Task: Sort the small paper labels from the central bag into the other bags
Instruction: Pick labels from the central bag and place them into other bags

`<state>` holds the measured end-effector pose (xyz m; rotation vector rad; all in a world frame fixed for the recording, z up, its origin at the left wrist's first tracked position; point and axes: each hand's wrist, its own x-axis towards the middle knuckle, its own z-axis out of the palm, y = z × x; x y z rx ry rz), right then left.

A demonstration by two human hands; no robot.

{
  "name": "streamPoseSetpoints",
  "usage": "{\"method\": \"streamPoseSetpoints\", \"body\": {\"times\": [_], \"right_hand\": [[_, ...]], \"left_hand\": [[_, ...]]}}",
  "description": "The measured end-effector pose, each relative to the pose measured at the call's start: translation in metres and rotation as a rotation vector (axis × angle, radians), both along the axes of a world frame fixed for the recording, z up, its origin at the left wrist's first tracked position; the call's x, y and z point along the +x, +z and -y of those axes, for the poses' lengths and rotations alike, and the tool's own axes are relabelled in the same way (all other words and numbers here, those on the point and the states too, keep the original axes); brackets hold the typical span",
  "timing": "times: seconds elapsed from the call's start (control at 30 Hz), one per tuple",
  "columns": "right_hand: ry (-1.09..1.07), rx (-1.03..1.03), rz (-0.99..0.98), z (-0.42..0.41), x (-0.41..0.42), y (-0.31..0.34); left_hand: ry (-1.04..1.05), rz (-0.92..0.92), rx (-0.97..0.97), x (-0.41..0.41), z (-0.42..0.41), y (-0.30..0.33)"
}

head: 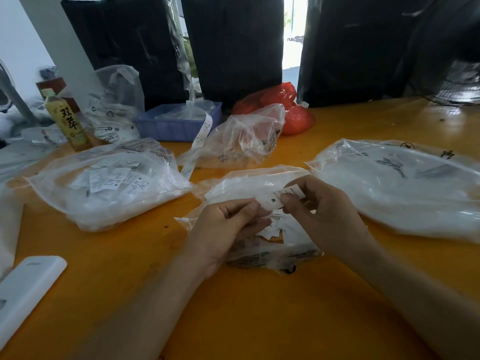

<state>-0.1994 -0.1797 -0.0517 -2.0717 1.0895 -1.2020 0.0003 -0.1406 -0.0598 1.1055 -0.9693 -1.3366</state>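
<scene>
A clear central bag (259, 183) with several small white paper labels inside lies on the orange table (233, 307), under both hands. My left hand (228, 224) and my right hand (317, 211) together pinch one small white label (275, 200) printed with an "M", held just above the bag's opening. To the left lies a clear bag (109, 188) with several labels in it. On the right there is a large clear bag (400, 185) with white contents. A crumpled clear bag (241, 139) sits behind the central one.
A purple tray (176, 126) with a label strip hanging out stands at the back, beside a tea bottle (68, 118) and a red bag (285, 107). A white flat object (26, 289) lies at the front left. Black panels rise behind the table; a fan (457, 81) stands at the far right.
</scene>
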Motion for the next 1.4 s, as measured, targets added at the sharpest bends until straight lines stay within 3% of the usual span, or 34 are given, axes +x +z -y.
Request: {"method": "streamPoseSetpoints", "body": {"times": [0.23, 0.37, 0.53, 0.73, 0.93, 1.17, 1.27, 1.33, 1.4], "right_hand": [[0.018, 0.012, -0.131, 0.001, 0.000, -0.006], [-0.058, 0.031, 0.038, 0.002, -0.001, -0.004], [-0.024, -0.039, -0.099, -0.004, 0.003, -0.003], [-0.012, -0.032, -0.124, -0.007, 0.006, -0.003], [-0.124, 0.003, -0.011, -0.002, 0.005, -0.006], [-0.063, 0.124, 0.102, -0.003, 0.007, -0.007], [-0.005, 0.148, 0.150, -0.005, 0.006, -0.004], [0.007, 0.157, 0.150, -0.006, 0.005, -0.003], [0.011, 0.154, 0.145, -0.005, 0.005, -0.003]], "left_hand": [[-0.003, 0.431, -0.117, 0.002, -0.004, -0.002], [0.012, 0.418, -0.102, 0.002, -0.005, -0.001], [0.036, 0.438, -0.114, 0.001, -0.004, -0.001], [0.029, 0.406, -0.131, 0.002, -0.005, 0.000], [0.077, 0.385, -0.160, 0.007, -0.001, 0.001], [0.137, 0.663, -0.373, 0.014, -0.006, 0.012], [0.305, 0.753, -0.388, 0.030, -0.006, 0.023], [0.544, 0.824, -0.354, 0.055, -0.003, 0.031], [0.815, 1.024, -0.317, 0.093, 0.000, 0.036]]}}
